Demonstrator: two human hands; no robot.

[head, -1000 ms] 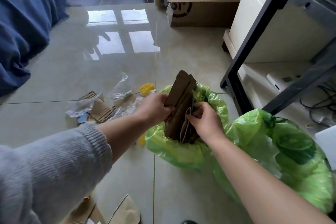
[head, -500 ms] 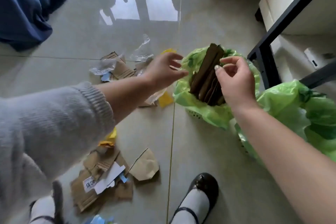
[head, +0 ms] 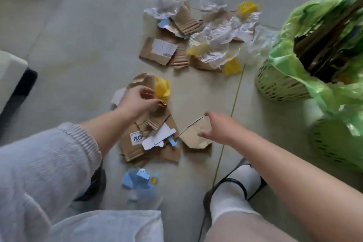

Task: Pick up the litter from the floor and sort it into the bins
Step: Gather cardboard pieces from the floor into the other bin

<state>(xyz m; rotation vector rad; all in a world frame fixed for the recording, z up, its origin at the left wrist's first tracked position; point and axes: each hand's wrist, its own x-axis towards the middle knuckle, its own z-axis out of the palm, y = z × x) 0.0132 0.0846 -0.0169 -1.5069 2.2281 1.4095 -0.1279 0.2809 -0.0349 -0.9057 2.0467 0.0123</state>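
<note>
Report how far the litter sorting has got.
Done: cardboard pieces already stand in the nearer green-lined bin. In hand: the left hand pinches a yellow scrap, and the right hand is open over a tan cardboard piece, not gripping it. Left: torn cardboard with labels, clear plastic film, more yellow bits and blue paper scraps lie on the floor.

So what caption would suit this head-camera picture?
Left hand pinches yellow plastic scrap; right hand reaches for tan cardboard piece beside green-lined bin.
</note>
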